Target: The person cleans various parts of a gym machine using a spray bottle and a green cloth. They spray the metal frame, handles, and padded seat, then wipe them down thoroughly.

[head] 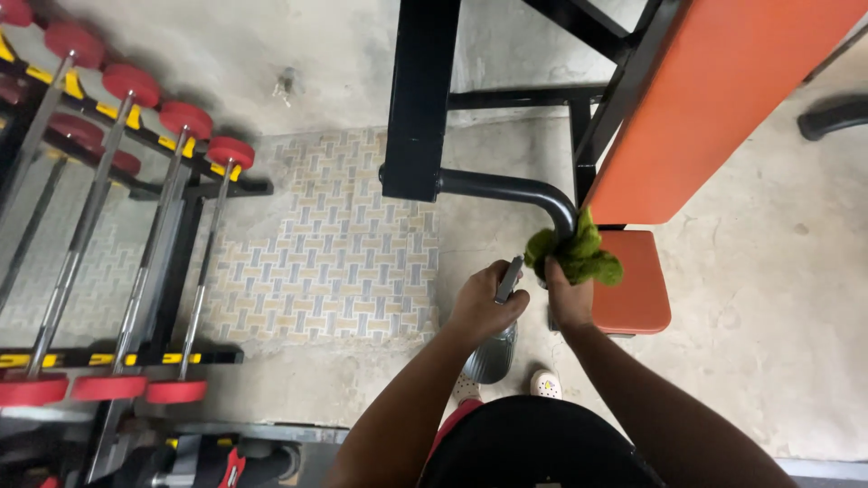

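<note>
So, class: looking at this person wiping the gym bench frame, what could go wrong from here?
1. The left hand holds a spray bottle pointing down over the feet; drips could wet the floor and cause a slip.
2. The right hand presses the green cloth on the curved black bar; it could slip and knock the orange seat.

Soft, even daylight, faint shadows on the concrete floor (768,298), sharp focus, slight wide-angle bending at edges.
</note>
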